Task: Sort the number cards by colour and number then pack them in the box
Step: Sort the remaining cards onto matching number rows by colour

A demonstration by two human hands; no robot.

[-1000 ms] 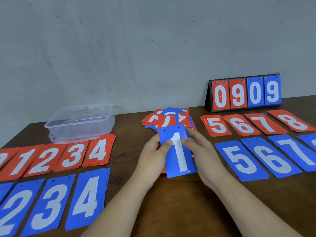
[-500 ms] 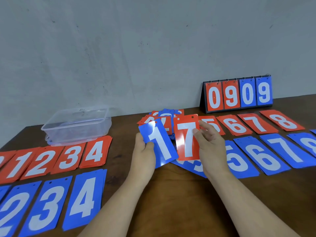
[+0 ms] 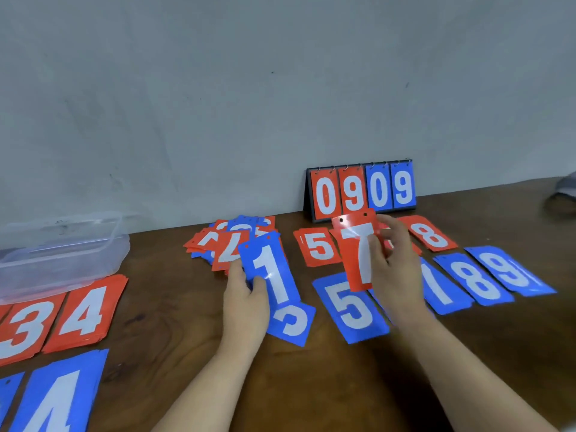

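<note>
Bench (image 3: pixel 311 385), brown wood, carrying number cards part-sorted into rows. Left hand (image 3: pixel 246 307), centre of frame: thumb pressed on the face of blue 1 card (image 3: pixel 271 272), fingers curled behind it, card raised and tilted. A second blue card (image 3: pixel 293 322) sticks out below it; whether it is gripped too or lies on the bench cannot be told. Right hand (image 3: pixel 392 275), right of centre: thumb and fingers pinching red 7 card (image 3: pixel 358 254), held above the red row between red 5 pile (image 3: pixel 318 247) and red 8 pile (image 3: pixel 431 233). Unsorted heap (image 3: pixel 230 241) sits just behind the left hand. Blue 5 pile (image 3: pixel 352 307), blue 8 pile (image 3: pixel 477 279) and blue 9 pile (image 3: pixel 511 271) occupy the lower right row; red 4 pile (image 3: pixel 84 313) lies at the lower left. Clear box (image 3: pixel 62 251), far left, holds no sorted cards that can be seen. Scoreboard stand (image 3: pixel 361 188) is at the wall. Hazards, as judged: the piles between red 5 and red 8 are hidden by hand and card, so the 7 may land on the wrong one; glossy cards may slide off a stack; the right forearm, passing over blue 5, may scatter it.
</note>
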